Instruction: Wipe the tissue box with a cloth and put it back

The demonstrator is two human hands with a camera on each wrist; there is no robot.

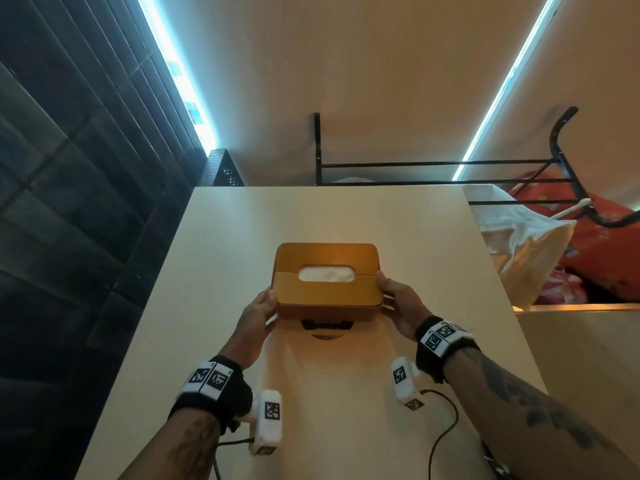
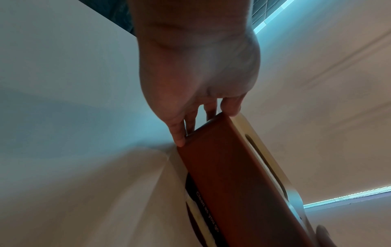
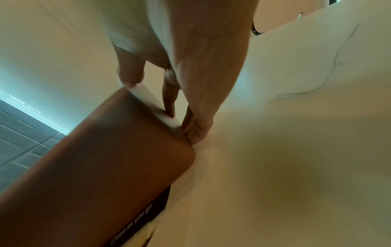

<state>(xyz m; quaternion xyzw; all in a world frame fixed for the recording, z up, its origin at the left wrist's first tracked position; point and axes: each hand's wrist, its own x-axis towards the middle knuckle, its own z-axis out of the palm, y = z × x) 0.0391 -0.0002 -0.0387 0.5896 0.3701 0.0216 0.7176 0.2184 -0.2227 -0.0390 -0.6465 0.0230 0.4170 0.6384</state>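
Note:
An orange-brown tissue box with a white tissue in its top slot is held level over the white table top. My left hand grips its left end and my right hand grips its right end, thumbs on the lid edge and fingers beneath. The left wrist view shows the left hand at the corner of the box. In the right wrist view the right hand clasps the other corner of the box. A black pack printed "Clean as you go" lies right under the box. No cloth shows in either hand.
A black metal rack stands behind the table. To the right are a white plastic bag, red fabric and a wooden ledge. A dark perforated bin sits at the back left. A black cable trails near my right wrist.

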